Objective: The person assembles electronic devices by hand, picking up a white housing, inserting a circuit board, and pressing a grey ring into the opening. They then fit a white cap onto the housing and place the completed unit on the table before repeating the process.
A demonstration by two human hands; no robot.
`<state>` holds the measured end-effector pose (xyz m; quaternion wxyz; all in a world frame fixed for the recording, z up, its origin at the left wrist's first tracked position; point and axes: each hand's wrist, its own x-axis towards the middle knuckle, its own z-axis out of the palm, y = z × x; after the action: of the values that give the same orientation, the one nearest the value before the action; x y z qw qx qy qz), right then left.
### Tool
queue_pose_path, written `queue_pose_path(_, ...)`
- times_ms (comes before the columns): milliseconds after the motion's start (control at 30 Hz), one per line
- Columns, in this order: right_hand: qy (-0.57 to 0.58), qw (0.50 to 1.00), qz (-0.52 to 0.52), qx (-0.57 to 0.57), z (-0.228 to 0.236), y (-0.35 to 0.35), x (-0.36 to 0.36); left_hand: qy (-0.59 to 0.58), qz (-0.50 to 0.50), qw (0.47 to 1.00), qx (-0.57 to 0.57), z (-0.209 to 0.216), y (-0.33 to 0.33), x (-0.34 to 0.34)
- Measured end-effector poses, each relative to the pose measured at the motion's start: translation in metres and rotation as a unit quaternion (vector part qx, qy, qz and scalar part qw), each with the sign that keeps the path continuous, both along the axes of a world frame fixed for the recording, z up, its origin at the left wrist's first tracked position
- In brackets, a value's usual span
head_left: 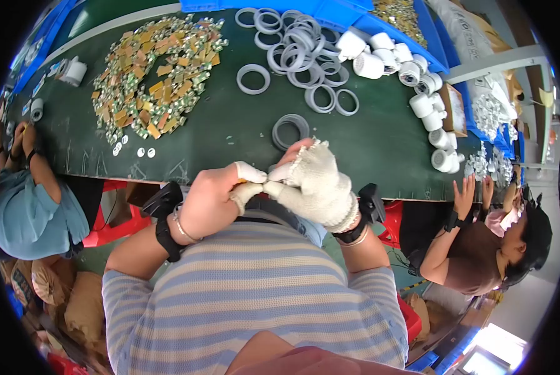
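At the table's near edge my left hand (214,197) and my right hand (317,184) meet with their fingertips pinched together. White covers sit on the left thumb and forefinger; the rest of that hand is bare. A white knitted glove covers most of my right hand, with some fingers bare. A small orange bit shows by the left fingers, but its kind is hidden by the grip. Just beyond my right hand stands a short stack of grey rings (276,136). To the far left lies a large heap of small circuit boards (127,75), mostly orange and green.
Loose grey rings (253,91) spread across the far middle. White plastic housings (369,65) line the right side, below a blue tray (411,53). Small white discs (151,152) lie near the board heap. People sit at the left (36,212) and right (474,259).
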<state>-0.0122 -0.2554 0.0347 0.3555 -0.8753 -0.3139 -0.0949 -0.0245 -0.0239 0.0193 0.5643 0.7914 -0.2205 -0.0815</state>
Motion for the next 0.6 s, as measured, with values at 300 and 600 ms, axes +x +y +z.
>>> queue_pose_path(300,-0.111,0.777,-0.56,-0.268,-0.019,-0.24,0.102,0.033,0.267,0.963,-0.012,0.07,0.148,0.009)
queue_pose_path(600,-0.157,0.778,-0.498,-0.349,-0.043,-0.213,0.102,-0.087,0.378,0.904,0.18,0.006,0.365,0.094)
